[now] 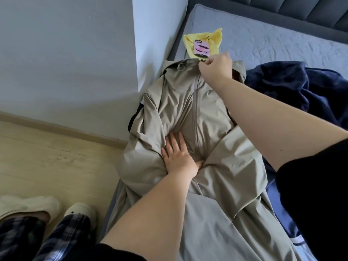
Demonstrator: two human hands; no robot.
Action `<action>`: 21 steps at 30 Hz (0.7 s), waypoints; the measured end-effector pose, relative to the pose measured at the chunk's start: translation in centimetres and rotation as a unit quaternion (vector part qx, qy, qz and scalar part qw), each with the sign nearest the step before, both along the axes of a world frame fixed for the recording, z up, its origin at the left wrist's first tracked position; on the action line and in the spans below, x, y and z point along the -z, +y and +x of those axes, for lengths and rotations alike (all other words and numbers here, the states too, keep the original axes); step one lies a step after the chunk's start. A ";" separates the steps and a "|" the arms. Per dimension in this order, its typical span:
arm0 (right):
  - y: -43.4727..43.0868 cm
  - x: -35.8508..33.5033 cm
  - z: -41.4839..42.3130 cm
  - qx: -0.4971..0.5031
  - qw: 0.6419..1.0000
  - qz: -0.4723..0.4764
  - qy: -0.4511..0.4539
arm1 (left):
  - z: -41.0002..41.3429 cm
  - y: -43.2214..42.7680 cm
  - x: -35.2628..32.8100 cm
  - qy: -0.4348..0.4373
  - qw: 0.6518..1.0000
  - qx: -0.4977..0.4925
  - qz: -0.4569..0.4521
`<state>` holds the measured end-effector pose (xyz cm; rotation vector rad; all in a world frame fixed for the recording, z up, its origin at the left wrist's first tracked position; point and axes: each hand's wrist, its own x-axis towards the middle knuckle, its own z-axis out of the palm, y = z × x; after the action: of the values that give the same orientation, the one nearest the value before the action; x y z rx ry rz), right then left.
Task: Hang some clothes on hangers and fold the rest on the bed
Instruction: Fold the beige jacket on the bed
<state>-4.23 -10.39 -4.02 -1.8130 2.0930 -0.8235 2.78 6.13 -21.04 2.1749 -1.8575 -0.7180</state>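
Beige jacket [211, 110] lies front-up on the bed [263, 34], along its left edge. The collar points toward the headboard [301, 10] and the lower part runs down toward the camera. The zipper [194, 110] is closed up the middle. The fabric is wrinkled around the chest, and one sleeve is folded across the front on the right.

Left hand [178, 155] rests flat on the jacket just left of the zipper, at mid-body. Its fingers are straight and slightly spread, palm down, pressing the cloth and gripping nothing.

Right hand [216, 67] is at the collar, arm stretched across the jacket. Its fingers are curled, with thumb and fingertips pinching the jacket at the top end of the zipper. The pull tab is too small to make out.

Just past the collar a yellow cloth [216, 37] lies on the bed, with a phone [201, 48] in a pink case on top of it. A navy blanket [291, 87] is bunched up right of the jacket, touching it. Blue cloth [273, 187] shows under the jacket's right side.

A black sleeve [310, 185] covers the right upper arm. At lower left are the wood floor [47, 157], pale slippers [81, 210] and plaid trousers [62, 238]. A grey wall [66, 53] stands to the left of the bed.
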 end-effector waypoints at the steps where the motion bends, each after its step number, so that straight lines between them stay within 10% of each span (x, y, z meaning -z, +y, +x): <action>1: 0.2 -0.1 -0.2 -0.015 0.998 -0.018 0.055 | 0.1 0.0 0.0 0.001 1.000 0.003 0.001; 11: 3.5 -0.8 -0.8 -0.110 0.988 -0.074 0.080 | 4.4 -1.5 -2.7 0.163 0.982 0.091 0.037; 17: 11.1 1.9 -2.3 -0.266 0.947 -0.117 0.139 | 8.1 -4.7 -7.3 0.536 0.800 -0.263 -0.053; 21: 15.5 4.0 -3.1 -0.343 0.902 0.052 0.257 | 8.1 -3.4 -7.4 0.474 0.838 -0.244 -0.120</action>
<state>-7.36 5.11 -7.99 -2.6481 1.4608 -0.0457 10.84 2.77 -13.67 1.5350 -0.7885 -1.0828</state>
